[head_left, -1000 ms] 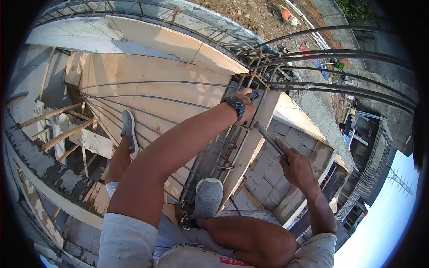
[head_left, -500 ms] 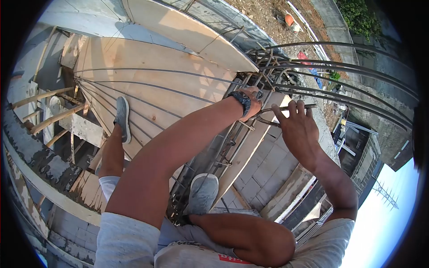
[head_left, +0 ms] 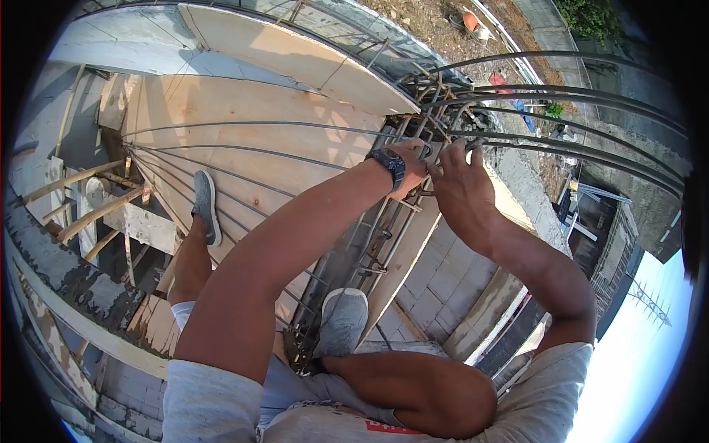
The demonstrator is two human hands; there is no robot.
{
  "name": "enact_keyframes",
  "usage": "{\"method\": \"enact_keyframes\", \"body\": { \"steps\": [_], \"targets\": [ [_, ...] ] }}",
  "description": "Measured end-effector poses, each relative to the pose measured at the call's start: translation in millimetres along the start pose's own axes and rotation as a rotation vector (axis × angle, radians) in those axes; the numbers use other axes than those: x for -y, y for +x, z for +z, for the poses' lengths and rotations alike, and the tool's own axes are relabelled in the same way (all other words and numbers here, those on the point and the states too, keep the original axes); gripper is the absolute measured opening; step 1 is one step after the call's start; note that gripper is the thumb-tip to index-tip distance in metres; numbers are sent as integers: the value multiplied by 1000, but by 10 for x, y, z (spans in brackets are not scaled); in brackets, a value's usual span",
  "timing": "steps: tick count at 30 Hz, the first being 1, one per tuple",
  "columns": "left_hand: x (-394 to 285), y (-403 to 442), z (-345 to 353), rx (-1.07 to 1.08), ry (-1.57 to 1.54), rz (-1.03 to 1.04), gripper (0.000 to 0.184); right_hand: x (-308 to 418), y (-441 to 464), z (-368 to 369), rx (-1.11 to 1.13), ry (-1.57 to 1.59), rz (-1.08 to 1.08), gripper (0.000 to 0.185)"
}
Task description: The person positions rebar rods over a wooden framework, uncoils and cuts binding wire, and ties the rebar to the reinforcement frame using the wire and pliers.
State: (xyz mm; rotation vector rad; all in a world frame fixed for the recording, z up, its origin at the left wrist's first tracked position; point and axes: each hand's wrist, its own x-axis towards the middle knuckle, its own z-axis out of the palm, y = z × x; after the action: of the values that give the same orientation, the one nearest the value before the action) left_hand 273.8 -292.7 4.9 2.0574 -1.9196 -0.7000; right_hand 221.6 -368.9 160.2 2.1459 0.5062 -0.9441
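Observation:
My left hand (head_left: 408, 171), with a dark watch (head_left: 389, 168) on its wrist, is closed at the rebar joint. What its fingers grip is hidden. Close against it on the right, my right hand (head_left: 467, 193) has its fingers curled round what appear to be dark metal pincers (head_left: 426, 151), mostly covered by the hands. Both hands are over a rebar cage (head_left: 384, 232) of long bars and stirrups, which runs down between plywood sides toward my shoe (head_left: 343, 317).
Long rebars (head_left: 576, 96) curve out to the right at hand height. Thinner bars (head_left: 251, 151) fan across the plywood deck (head_left: 192, 103). Openings with wooden props (head_left: 96, 181) lie to the left. Grey blockwork (head_left: 436, 280) is below on the right.
My right hand has moved left and up to beside my left hand, its spread fingers now curled. The two dark handles that stuck out under it are now hidden.

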Motion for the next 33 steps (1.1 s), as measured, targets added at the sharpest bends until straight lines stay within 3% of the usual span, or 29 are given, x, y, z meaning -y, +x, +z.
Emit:
{"method": "enact_keyframes", "body": {
  "steps": [13, 16, 22, 25, 27, 28, 31, 33],
  "targets": [
    [-6, -93, -14, -31, -25, 15, 23, -15, 91, 61, -48, 55, -65, 35],
    [-5, -95, 3, -71, -10, 20, 26, -40, 65, 59, -81, 43, -71, 31],
    [8, -78, 113, -172, 19, 11, 49, -39, 109, 61, -36, -89, -106, 24],
    [-9, -178, 88, -392, 66, -76, 55, -67, 120, 38, -14, -244, -178, 22],
    [113, -368, 61, -719, -85, -188, 56, -96, 134, -22, 18, -408, -302, 21],
    [188, -487, 65, -885, -157, -248, 57, -92, 133, -39, 5, -346, -274, 21],
    [-19, -968, 195, -812, -519, -503, 60, -95, 180, -72, 20, -211, -226, 19],
    [-385, -1178, 366, -674, -728, -475, 62, -99, 223, -109, 117, -173, -257, 17]
  ]
}}
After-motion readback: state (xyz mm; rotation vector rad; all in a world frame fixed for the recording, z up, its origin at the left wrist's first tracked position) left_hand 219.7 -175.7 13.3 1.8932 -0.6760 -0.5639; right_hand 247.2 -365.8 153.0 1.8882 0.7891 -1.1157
